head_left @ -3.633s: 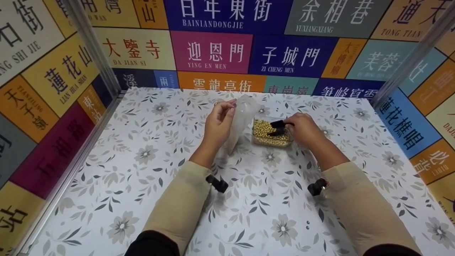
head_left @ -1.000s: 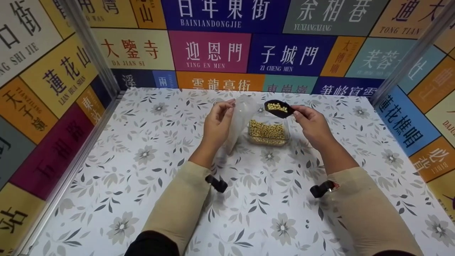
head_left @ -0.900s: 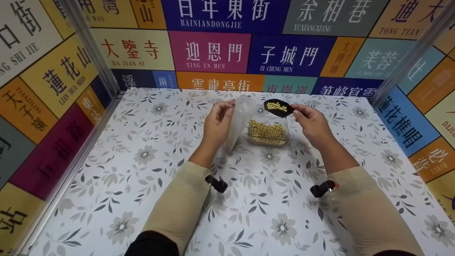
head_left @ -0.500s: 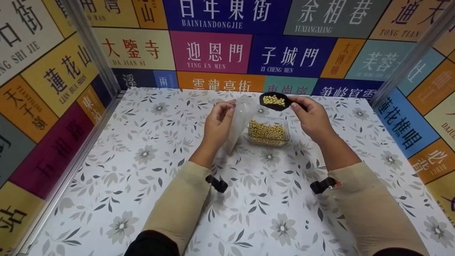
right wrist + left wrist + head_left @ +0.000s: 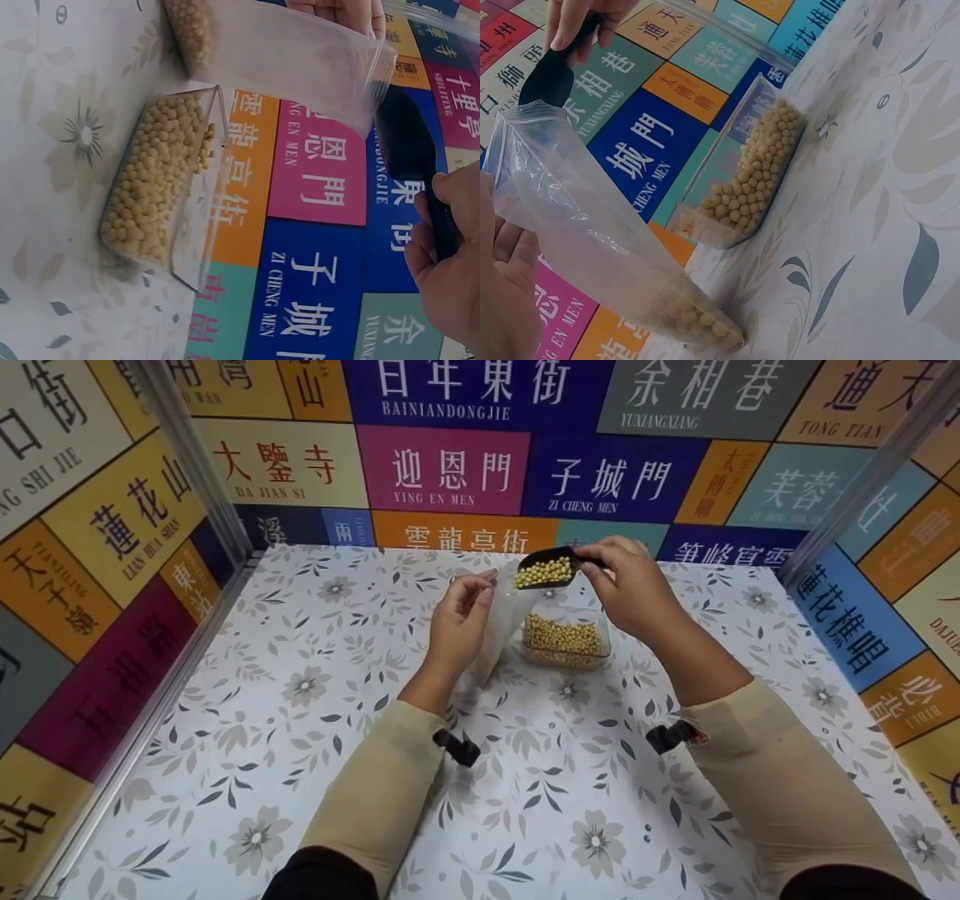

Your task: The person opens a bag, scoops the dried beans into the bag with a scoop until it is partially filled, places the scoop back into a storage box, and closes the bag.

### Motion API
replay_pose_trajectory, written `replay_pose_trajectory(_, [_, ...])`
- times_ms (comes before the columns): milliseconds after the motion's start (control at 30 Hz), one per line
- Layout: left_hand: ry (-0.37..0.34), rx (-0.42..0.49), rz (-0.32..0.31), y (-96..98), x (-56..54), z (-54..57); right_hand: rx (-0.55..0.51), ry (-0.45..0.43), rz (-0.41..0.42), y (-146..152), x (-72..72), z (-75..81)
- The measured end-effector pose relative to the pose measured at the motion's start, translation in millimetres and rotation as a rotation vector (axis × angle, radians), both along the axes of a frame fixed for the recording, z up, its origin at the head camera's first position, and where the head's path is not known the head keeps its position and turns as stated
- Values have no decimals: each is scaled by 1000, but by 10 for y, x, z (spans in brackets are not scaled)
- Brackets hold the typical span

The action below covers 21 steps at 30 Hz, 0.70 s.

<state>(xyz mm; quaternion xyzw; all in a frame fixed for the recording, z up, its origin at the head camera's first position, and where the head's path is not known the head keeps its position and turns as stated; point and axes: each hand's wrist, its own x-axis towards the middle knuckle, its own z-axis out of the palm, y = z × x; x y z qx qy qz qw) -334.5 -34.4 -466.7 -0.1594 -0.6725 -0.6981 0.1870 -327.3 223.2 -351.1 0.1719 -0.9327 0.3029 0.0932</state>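
Observation:
My left hand (image 5: 459, 619) pinches the rim of a clear zip bag (image 5: 585, 202), which stands on the table with its mouth upward. Some soybeans (image 5: 697, 319) lie at the bag's bottom. My right hand (image 5: 634, 585) grips the handle of a black scoop (image 5: 559, 577) heaped with soybeans (image 5: 541, 572) in the head view. The scoop's front end is at the bag's mouth, tilted a little toward it. Just below and between the hands sits a clear rectangular container (image 5: 161, 180) partly filled with soybeans (image 5: 562, 636).
A white table (image 5: 360, 780) with a grey leaf and flower print lies under everything. Walls of coloured sign panels (image 5: 442, 469) stand behind and at both sides. Metal posts (image 5: 199, 457) rise at the table's back corners.
The scoop was down in the container, then rose loaded with soybeans. It has since moved left to the bag's mouth. My left hand and the bag have stayed in place.

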Motion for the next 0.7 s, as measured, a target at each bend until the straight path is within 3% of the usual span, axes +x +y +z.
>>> replay_pose_trajectory(300, [6,0,-3,-16,-7,-2,148,100,14,-80,5,133])
replay_pose_trajectory(700, [41,-6,10,-25,-12,-3,123,287,81,-21,9,146])
